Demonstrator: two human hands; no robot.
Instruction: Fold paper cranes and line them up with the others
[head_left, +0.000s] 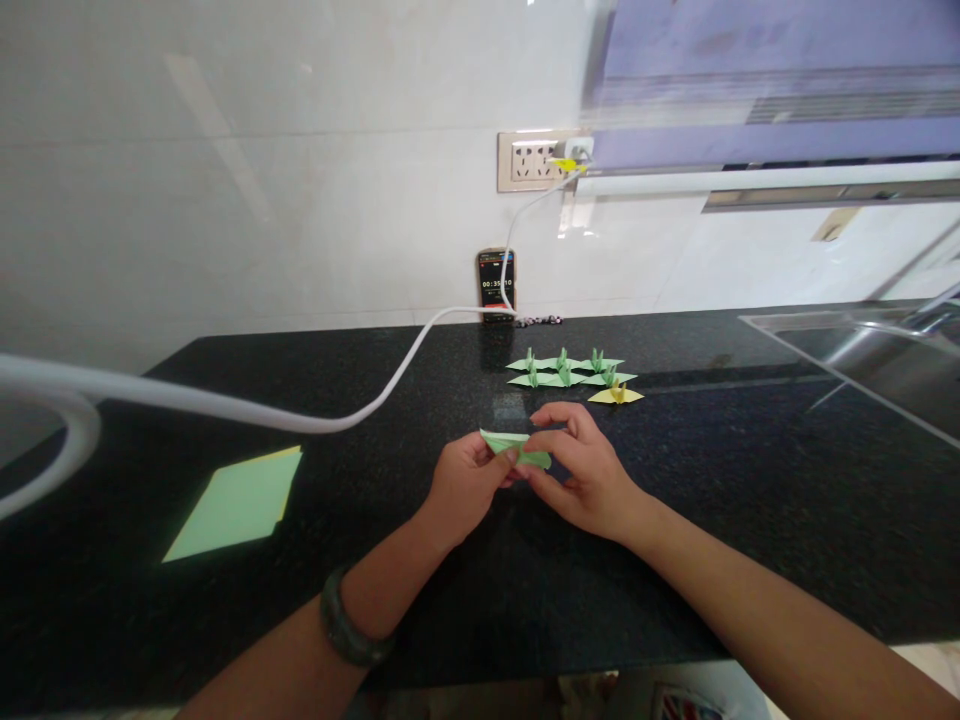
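Note:
Both hands meet over the black counter (750, 480) on a small folded piece of green paper (501, 441). My left hand (469, 480) pinches its left part between thumb and fingers. My right hand (581, 470) pinches the right end, fingers curled over it. A dark bracelet (349, 630) sits on my left wrist. Just beyond the hands lie several finished paper cranes (570, 372), most green and one yellow (616, 394), set in two short rows.
A stack of green and yellow paper sheets (236, 503) lies at the left. A phone (496, 284) leans on the wall showing a timer, its white cable (300, 415) running to a wall socket (534, 160). A steel sink (885, 350) lies at the right.

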